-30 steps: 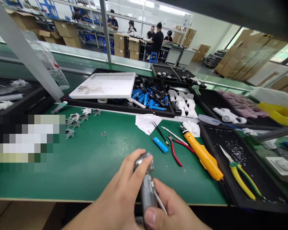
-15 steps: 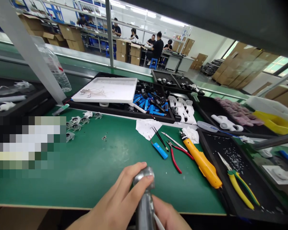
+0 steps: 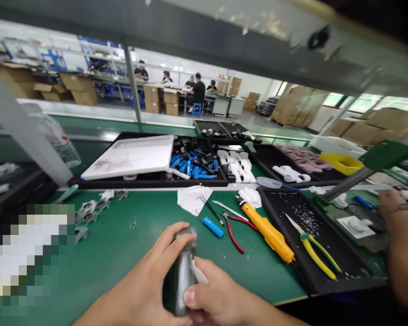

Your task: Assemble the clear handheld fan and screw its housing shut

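Both my hands grip a grey metallic cylindrical part (image 3: pixel 183 276) low over the green mat (image 3: pixel 122 244). My left hand (image 3: pixel 149 280) wraps its left side, thumb and fingers reaching to its top end. My right hand (image 3: pixel 217 299) pinches its lower part, with a white piece (image 3: pixel 200 275) beside the thumb. Just beyond lie a blue battery cell (image 3: pixel 212 227), red-handled cutters (image 3: pixel 233 226), tweezers and a yellow electric screwdriver (image 3: pixel 267 232).
A black tray (image 3: pixel 313 240) on the right holds yellow pliers (image 3: pixel 314 249). Behind the mat, black bins carry a white tray (image 3: pixel 131 156), blue cells (image 3: pixel 188 165) and white housings. A co-worker's arm (image 3: pixel 403 244) reaches in at far right. Small fan parts (image 3: pixel 88 208) lie at left.
The view has tilted up and swung right, so the bench sits lower and a co-worker's arm now shows at right. My hands keep hold of the grey part, now more fully in view.
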A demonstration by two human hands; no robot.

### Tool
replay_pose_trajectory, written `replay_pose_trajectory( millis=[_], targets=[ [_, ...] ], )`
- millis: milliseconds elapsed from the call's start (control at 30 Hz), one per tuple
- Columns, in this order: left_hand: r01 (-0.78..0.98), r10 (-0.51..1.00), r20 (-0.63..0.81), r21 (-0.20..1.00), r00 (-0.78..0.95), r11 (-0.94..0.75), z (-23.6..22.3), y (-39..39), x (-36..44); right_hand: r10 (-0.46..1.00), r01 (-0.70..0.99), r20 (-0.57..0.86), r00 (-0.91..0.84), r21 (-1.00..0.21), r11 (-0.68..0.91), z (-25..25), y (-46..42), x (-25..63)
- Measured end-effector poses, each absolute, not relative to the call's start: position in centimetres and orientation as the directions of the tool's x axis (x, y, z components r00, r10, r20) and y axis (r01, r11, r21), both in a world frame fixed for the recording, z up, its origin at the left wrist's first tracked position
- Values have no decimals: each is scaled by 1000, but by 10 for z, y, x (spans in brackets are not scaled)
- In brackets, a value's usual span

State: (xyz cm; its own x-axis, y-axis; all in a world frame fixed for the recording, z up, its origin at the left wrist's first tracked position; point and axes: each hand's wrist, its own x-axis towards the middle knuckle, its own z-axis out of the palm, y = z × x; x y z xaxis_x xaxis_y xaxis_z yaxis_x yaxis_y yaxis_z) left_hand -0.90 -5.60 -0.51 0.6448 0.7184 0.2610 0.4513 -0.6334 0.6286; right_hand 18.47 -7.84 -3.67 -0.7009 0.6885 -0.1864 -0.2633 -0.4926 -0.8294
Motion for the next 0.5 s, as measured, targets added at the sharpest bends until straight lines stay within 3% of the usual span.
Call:
replay_pose_trajectory(
  millis=[167, 500],
  targets=[
    [518, 732, 196, 589, 653, -620, -19, -48, -18, 673, -268, -188, -715, -816, -512, -49, -65, 178],
    [582, 734, 198, 491, 650, -648, -30, -32, -14, 734, -229, -309, -605, -816, -532, -51, -48, 172]
  ],
)
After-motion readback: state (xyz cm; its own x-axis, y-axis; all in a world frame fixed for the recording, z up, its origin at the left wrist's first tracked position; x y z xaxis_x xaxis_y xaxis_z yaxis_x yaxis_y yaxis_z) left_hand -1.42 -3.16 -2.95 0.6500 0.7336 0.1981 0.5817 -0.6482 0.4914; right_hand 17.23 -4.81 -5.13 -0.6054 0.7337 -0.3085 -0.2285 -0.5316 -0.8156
